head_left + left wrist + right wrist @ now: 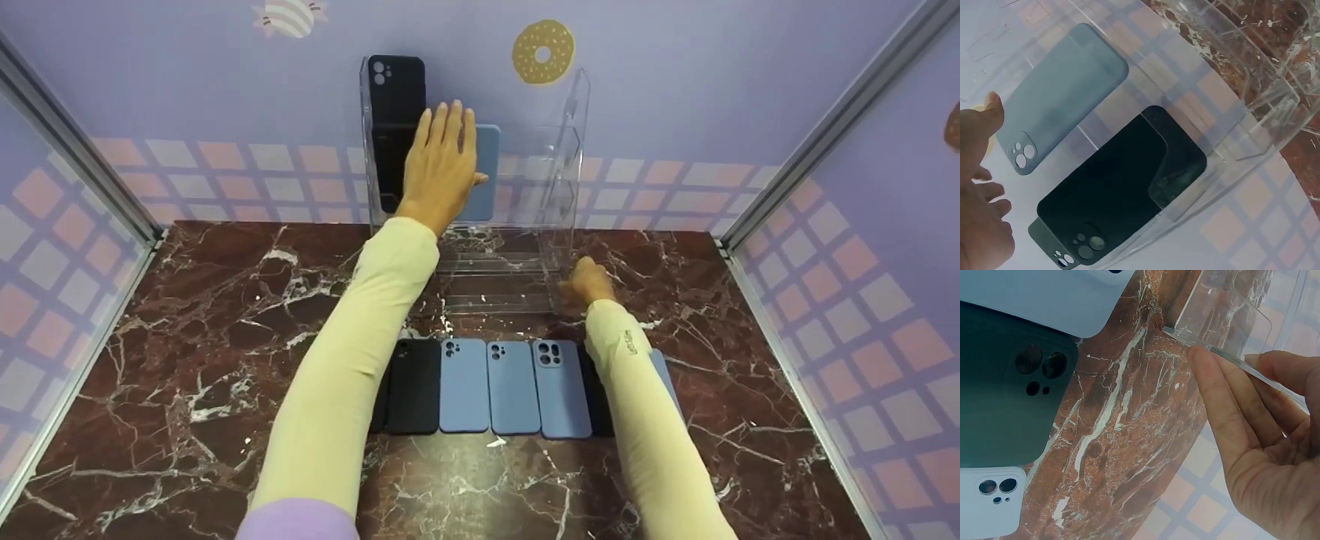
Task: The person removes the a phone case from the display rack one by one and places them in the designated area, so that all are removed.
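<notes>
A clear tiered display rack point(568, 176) stands against the back wall. My left hand point(442, 165), fingers straight, is in front of its upper tiers and partly covers a light blue phone case point(487, 172) standing there. In the left wrist view that hand's thumb is right by the end of the blue case point(1064, 104) with the camera holes. Black phone cases point(397, 90) stand one before another at the rack's left side. Low on the right, my right hand point(590, 281) pinches the rack's clear side edge between thumb and fingers, as the right wrist view shows.
Several phone cases lie in a row on the dark red marbled table point(187, 360) before the rack: a black case point(414, 386), blue cases point(514, 386) and others partly under my sleeves. Patterned panels point(847, 262) with metal frame posts enclose the sides and back.
</notes>
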Demonstrator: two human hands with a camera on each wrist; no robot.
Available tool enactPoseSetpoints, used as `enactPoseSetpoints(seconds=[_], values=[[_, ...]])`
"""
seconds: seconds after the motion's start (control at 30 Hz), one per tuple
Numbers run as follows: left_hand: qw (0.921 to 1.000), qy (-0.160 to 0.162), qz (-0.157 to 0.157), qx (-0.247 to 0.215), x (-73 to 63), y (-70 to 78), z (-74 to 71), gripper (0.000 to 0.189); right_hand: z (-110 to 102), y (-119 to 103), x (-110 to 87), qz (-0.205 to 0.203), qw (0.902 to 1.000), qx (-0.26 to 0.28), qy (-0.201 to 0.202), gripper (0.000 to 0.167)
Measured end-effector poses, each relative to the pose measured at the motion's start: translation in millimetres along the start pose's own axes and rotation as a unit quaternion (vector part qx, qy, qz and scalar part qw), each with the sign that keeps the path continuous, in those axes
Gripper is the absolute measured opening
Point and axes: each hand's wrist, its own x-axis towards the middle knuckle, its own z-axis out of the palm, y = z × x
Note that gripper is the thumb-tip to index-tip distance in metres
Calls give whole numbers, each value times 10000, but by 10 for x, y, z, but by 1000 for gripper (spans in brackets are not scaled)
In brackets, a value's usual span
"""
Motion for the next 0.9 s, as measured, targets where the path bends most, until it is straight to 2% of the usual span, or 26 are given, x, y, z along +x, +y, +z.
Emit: enactPoseSetpoints(seconds=[0.17, 0.27, 0.37, 0.43, 0.53, 0.63, 0.73, 0.9], values=[[9990, -446, -11, 15, 63, 55, -10, 82, 7, 3, 1, 133, 9999, 48, -34, 46], [9989, -452, -15, -98, 66, 67, 6, 77, 11, -1, 5, 118, 9999, -39, -56, 47], [9987, -156, -56, -484, 50, 57, 29, 67, 12, -11, 7, 80, 9999, -94, -88, 48], [9951, 140, -70, -971, 36, 45, 43, 59, 9, -14, 8, 62, 9999, -109, -88, 47], [9811, 517, -139, -1857, 10, 18, 58, 47, 9, -25, 6, 78, 9999, -104, -85, 46], [9658, 850, -252, -2436, -14, -9, 63, 41, 19, -35, 10, 60, 9999, -120, -75, 44], [9580, 1108, -284, -2630, -14, -33, 55, 35, 25, -37, 19, 64, 9999, -121, -57, 44], [9534, 1376, -299, -2668, 0, -48, 20, 26, 17, -35, 42, 52, 9999, -78, -56, 42]])
